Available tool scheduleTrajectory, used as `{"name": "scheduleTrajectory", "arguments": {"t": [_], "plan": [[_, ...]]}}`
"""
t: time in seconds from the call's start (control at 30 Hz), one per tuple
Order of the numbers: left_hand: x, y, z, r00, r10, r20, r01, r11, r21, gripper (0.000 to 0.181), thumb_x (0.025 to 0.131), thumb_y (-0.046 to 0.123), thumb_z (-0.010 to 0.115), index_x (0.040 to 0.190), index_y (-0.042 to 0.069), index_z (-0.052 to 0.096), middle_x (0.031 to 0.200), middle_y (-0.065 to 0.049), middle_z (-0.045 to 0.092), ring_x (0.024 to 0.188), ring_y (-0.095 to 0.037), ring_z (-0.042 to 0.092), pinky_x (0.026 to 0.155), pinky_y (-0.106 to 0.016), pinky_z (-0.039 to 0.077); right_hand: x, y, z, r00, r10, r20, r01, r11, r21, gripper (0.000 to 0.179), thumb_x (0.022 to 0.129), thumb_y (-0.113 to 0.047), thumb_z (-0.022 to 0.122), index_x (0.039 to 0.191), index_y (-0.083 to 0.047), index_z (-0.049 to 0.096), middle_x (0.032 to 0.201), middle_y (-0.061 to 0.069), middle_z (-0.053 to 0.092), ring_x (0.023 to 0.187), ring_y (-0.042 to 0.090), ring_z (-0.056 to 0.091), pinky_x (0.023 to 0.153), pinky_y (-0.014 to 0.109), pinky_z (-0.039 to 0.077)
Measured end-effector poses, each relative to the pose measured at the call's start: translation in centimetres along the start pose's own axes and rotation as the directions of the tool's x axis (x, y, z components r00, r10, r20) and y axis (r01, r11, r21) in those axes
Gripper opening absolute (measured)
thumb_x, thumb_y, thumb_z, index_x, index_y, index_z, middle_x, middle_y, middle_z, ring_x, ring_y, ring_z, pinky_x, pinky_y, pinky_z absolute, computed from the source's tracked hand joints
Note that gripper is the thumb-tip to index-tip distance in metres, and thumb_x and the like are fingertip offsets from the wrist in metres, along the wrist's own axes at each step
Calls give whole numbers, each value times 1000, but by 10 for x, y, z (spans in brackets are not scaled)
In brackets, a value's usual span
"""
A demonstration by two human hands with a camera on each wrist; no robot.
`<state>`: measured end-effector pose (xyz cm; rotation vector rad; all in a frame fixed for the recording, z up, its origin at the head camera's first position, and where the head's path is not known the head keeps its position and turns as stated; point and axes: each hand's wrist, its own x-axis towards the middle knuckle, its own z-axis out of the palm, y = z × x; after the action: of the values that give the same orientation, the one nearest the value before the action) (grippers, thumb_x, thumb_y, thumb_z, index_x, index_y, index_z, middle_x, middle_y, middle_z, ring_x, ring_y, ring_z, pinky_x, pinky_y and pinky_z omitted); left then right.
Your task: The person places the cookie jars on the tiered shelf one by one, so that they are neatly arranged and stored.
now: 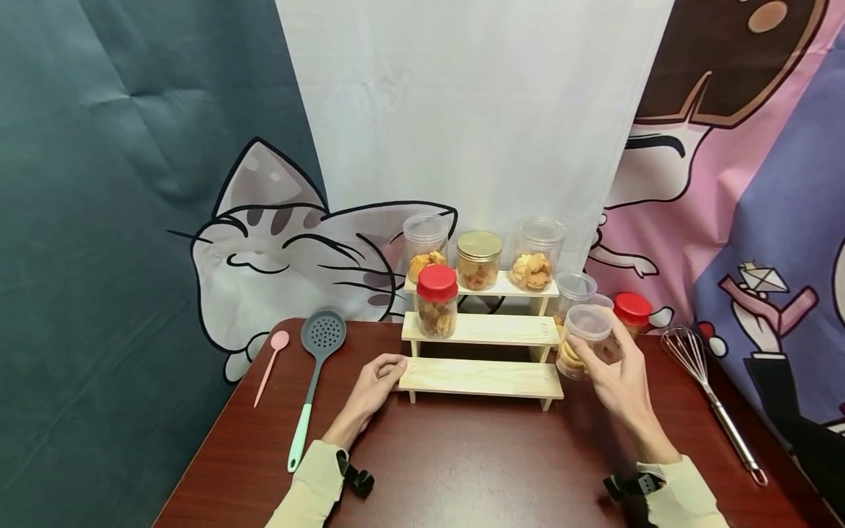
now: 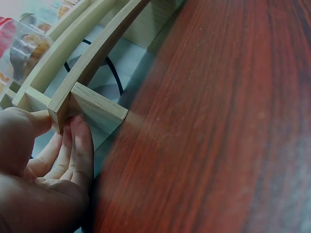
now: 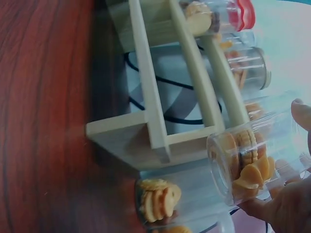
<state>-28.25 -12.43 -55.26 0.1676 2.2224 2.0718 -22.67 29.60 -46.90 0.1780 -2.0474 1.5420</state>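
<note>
Towards three o'clock of the stepped wooden rack (image 1: 482,376), a right hand (image 1: 617,370) angles forward from a cream cuff, its thumb and fingers closed round a biscuit jar (image 1: 590,323). The left hand (image 1: 372,389) stretches in from seven o'clock to the rack's near left corner, its fingers pinching the end of the lowest board.

From the head camera I lose some of those left fingertips behind the board; the left wrist camera shows the thumb on one side and the curled fingers on the other. The right wrist camera reveals the biscuit jar tilted, its base raised off the worktop (image 1: 462,455), near a second jar (image 3: 194,184) beside the rack's end. Only the head camera takes in the slotted spoon (image 1: 323,334) and pink spoon (image 1: 279,342) towards nine o'clock, and the wire whisk (image 1: 700,367) towards three.

Pale, straight-edged boards make up the rack, against reddish-brown, streaky grain below. The biscuit jar is a see-through cylinder holding round biscuits, one with a ridged edge. A red-lidded jar (image 1: 437,301) sits on the middle step; at twelve o'clock, on top, a gold-lidded jar (image 1: 479,260) stands between two clear ones.
</note>
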Motion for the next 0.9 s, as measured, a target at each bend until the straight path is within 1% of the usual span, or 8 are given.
{"name": "scheduleTrajectory", "arguments": {"t": [0.23, 0.4, 0.57, 0.67, 0.77, 0.83, 0.9], "plan": [[-1, 0, -4, 1000, 8, 0, -8, 1000, -9, 35, 109, 28, 69, 134, 3, 69, 112, -13, 80, 94, -11, 70, 82, -26, 57, 4, -12, 4, 1000, -24, 6, 24, 1000, 16, 65, 96, 1, 80, 154, -14, 58, 133, 6, 68, 115, 7, 71, 95, 14, 57], [-1, 0, -5, 1000, 8, -12, -8, 1000, -10, 34, 109, 27, 68, 134, 3, 69, 112, -12, 80, 93, -10, 70, 82, -25, 57, 7, -25, 13, 999, -40, 13, 39, 998, 53, 65, 95, 3, 79, 155, -13, 57, 133, 7, 67, 114, 9, 71, 96, 15, 57], [-2, 0, -4, 1000, 4, -8, -4, 1000, 3, 36, 110, 28, 67, 135, 2, 68, 115, -15, 79, 94, -10, 70, 83, -25, 57, 12, -34, 30, 999, -45, 9, 44, 994, 104, 64, 94, 4, 80, 153, -12, 59, 131, 4, 69, 111, 10, 71, 93, 17, 58], [-3, 0, -3, 1000, 4, -4, -3, 1000, 9, 37, 110, 28, 67, 136, 3, 68, 117, -16, 79, 96, -10, 70, 83, -25, 57, 15, -37, 42, 999, -47, 25, 43, 988, 146, 64, 95, 4, 80, 153, -11, 59, 130, 3, 70, 110, 11, 72, 92, 18, 58], [-3, -1, -2, 1000, 8, -2, -8, 1000, 12, 37, 110, 29, 67, 136, 3, 68, 118, -16, 79, 97, -11, 71, 84, -26, 57, 19, -38, 55, 997, -51, 51, 41, 980, 193, 64, 96, 3, 79, 155, -10, 57, 133, 4, 68, 116, 11, 71, 98, 20, 59], [-2, 0, -1, 1000, 9, 2, -9, 1000, 11, 37, 110, 29, 67, 136, 3, 68, 119, -16, 79, 97, -11, 71, 84, -26, 57, 21, -38, 64, 997, -52, 65, 35, 971, 236, 66, 96, 4, 78, 156, -9, 55, 137, 6, 65, 121, 12, 70, 102, 23, 59], [-2, 0, 0, 1000, 9, 4, -9, 1000, 12, 37, 110, 29, 68, 136, 3, 68, 118, -16, 79, 96, -11, 70, 84, -27, 57, 23, -38, 71, 996, -51, 74, 31, 967, 255, 66, 96, 4, 78, 157, -8, 54, 140, 9, 63, 125, 13, 69, 104, 25, 58]]}}
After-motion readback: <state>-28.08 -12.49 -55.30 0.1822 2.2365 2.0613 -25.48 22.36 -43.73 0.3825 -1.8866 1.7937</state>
